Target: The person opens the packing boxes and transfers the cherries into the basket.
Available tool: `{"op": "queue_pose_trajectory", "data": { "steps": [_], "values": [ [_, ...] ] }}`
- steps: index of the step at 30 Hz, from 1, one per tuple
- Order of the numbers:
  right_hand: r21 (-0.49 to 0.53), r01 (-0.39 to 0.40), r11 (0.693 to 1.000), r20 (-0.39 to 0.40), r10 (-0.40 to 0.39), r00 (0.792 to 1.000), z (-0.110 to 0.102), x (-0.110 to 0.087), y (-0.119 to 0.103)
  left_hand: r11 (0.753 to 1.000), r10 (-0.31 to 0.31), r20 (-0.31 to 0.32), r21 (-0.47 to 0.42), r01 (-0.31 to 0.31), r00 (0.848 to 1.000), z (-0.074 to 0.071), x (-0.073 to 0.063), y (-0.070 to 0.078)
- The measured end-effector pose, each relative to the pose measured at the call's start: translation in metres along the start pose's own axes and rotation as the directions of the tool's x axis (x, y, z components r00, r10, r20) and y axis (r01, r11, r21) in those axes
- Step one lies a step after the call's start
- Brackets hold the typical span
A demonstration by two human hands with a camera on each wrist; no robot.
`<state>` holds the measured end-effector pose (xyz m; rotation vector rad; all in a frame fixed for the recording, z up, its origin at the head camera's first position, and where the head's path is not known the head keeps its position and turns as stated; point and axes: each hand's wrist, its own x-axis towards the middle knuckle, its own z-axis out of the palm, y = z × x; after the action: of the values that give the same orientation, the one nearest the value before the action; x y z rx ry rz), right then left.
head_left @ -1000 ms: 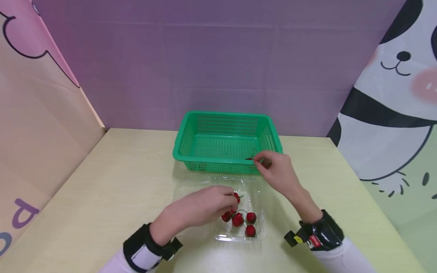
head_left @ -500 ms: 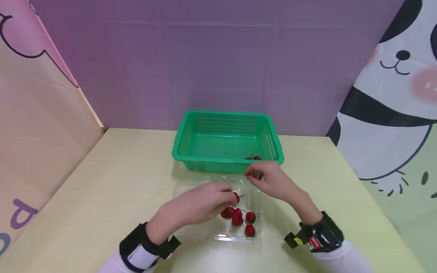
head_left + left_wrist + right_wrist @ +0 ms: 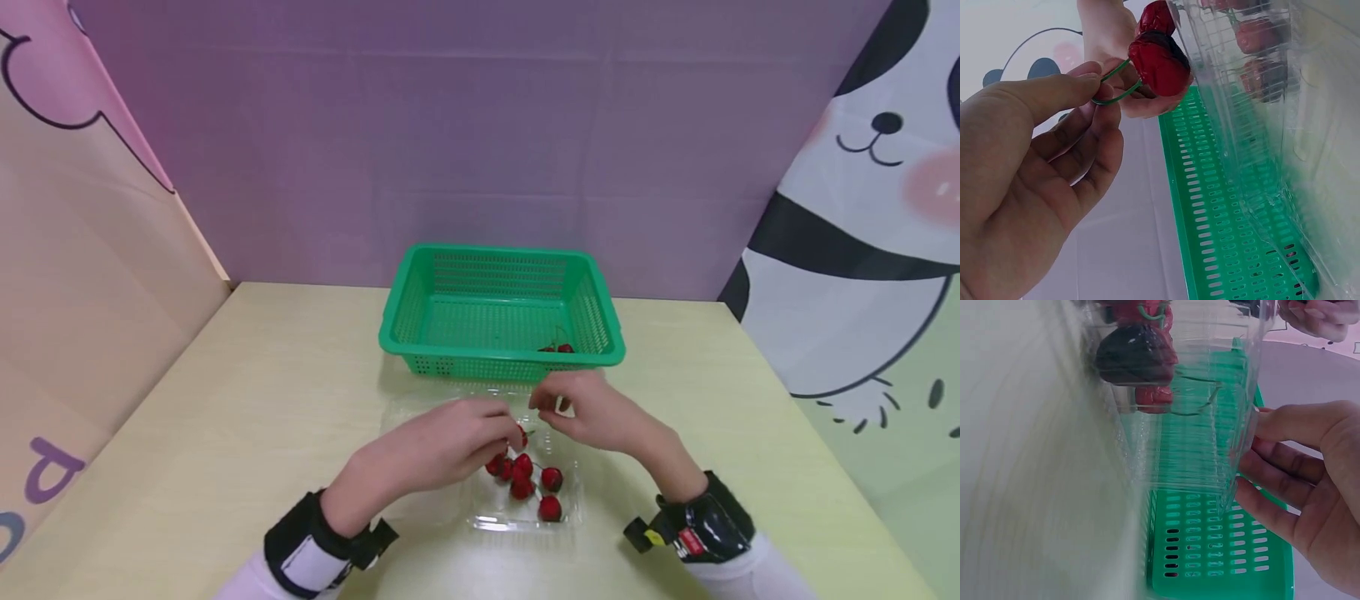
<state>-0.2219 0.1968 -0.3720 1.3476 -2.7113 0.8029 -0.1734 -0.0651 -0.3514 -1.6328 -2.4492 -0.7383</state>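
Note:
My left hand [image 3: 442, 446] is over a clear plastic container [image 3: 491, 523], its thumb and fingertips pinching green cherry stems [image 3: 1124, 95]. Red cherries [image 3: 1161, 67] hang from these stems in the left wrist view. Several more cherries [image 3: 551, 508] lie in the container below. My right hand [image 3: 600, 412] hovers at the container's far right part, fingers loosely bent, a gap between thumb and forefinger. In the right wrist view its fingertips [image 3: 1254, 503] appear beside the container's wall; whether they touch it I cannot tell. Nothing shows in its grasp.
A green perforated basket [image 3: 498, 354] stands just behind the container, with cherries [image 3: 564, 348] at its near right corner. The container's clear lid [image 3: 405, 412] lies open to the left. A purple backdrop [image 3: 480, 150] rises behind the wooden table [image 3: 300, 375].
My right hand has moved from the basket's front rim back toward me and slightly left, uncovering cherries in the basket. My left hand has stayed nearly in place; the cherries beneath it have shifted slightly.

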Motion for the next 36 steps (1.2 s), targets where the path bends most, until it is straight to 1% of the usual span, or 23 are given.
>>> {"op": "queue_pose_trajectory", "data": {
  "steps": [4, 11, 16, 19, 23, 27, 30, 33, 36],
  "values": [
    [0.005, 0.014, 1.0, 0.047, -0.014, 0.999, 0.002, -0.001, -0.001, 1.0, 0.019, -0.029, -0.001, -0.019, 0.999, -0.001, -0.001, 0.0],
    [-0.018, 0.031, 0.999, 0.08, -0.029, 0.996, 0.005, -0.001, -0.004, 0.998, 0.059, -0.091, 0.011, -0.058, 0.994, -0.005, -0.001, -0.004],
    [-0.003, 0.028, 1.0, 0.113, -0.027, 0.993, 0.006, 0.0, -0.007, 0.997, 0.081, -0.124, 0.019, -0.079, 0.989, -0.007, -0.001, -0.007],
    [0.003, 0.041, 0.999, 0.124, -0.041, 0.991, 0.006, 0.0, -0.01, 0.996, 0.088, -0.146, 0.031, -0.084, 0.985, -0.007, -0.001, -0.008],
    [-0.024, 0.059, 0.998, 0.149, -0.054, 0.987, 0.006, 0.0, -0.012, 0.996, 0.092, -0.188, 0.033, -0.088, 0.978, -0.009, -0.001, -0.01],
    [-0.04, 0.068, 0.997, 0.185, -0.059, 0.981, 0.008, -0.001, -0.013, 0.996, 0.09, -0.247, 0.025, -0.087, 0.965, -0.011, -0.001, -0.012],
    [-0.021, 0.065, 0.998, 0.212, -0.059, 0.975, 0.01, -0.002, -0.013, 0.996, 0.083, -0.294, 0.037, -0.075, 0.952, -0.013, -0.001, -0.015],
    [-0.004, 0.062, 0.998, 0.234, -0.059, 0.97, 0.012, -0.001, -0.014, 0.997, 0.078, -0.342, 0.036, -0.07, 0.936, -0.013, -0.001, -0.019],
    [0.002, 0.076, 0.997, 0.24, -0.074, 0.968, 0.013, -0.001, -0.013, 0.997, 0.079, -0.392, 0.022, -0.076, 0.916, -0.013, 0.0, -0.025]
  ]
}}
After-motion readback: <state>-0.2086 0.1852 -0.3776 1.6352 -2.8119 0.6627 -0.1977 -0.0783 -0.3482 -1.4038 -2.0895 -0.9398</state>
